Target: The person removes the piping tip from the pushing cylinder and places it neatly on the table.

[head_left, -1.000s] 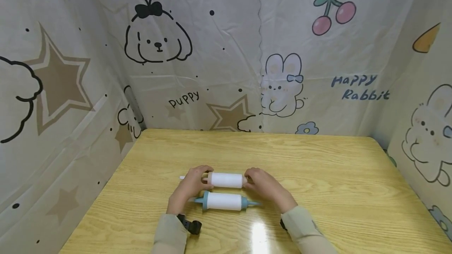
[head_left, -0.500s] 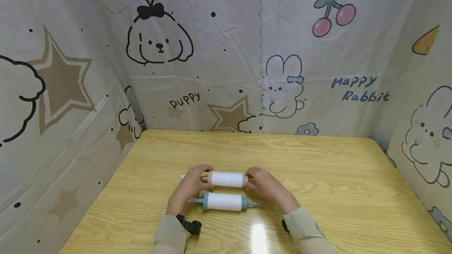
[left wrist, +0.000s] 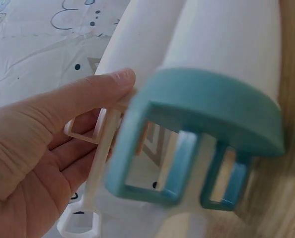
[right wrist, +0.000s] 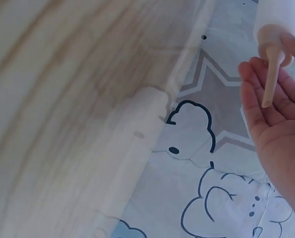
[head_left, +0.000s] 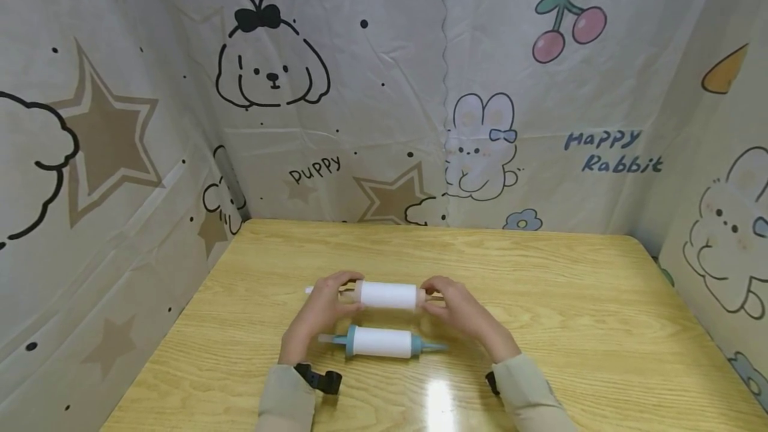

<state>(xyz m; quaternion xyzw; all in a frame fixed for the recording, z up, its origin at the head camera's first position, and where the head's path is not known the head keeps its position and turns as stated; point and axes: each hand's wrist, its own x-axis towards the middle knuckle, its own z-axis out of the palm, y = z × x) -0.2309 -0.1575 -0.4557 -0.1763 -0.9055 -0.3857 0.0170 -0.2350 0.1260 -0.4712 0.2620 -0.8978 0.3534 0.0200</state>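
Note:
My left hand [head_left: 324,302] and right hand [head_left: 459,309] hold a white-barrelled piping syringe [head_left: 389,295] with peach-beige ends between them, lying crosswise. The left thumb and fingers grip its collar at the handle end, as the left wrist view shows with the thumb [left wrist: 115,82] on the barrel. At the other end, the right thumb and fingers pinch the base of the narrow nozzle [right wrist: 271,79]. Nearer to me a second piping syringe [head_left: 382,342], white with teal ends, lies on the table, touched by neither hand. Its teal looped collar [left wrist: 217,104] looms large in the left wrist view.
The yellow wood-grain table [head_left: 540,299] extends around both syringes. Printed fabric [head_left: 384,85] stands behind it and along both sides. A black strap device [head_left: 324,380] sits on the left wrist.
Both hands have shifted the beige-ended syringe away from me, widening the gap to the teal one. The teal syringe stays where it was.

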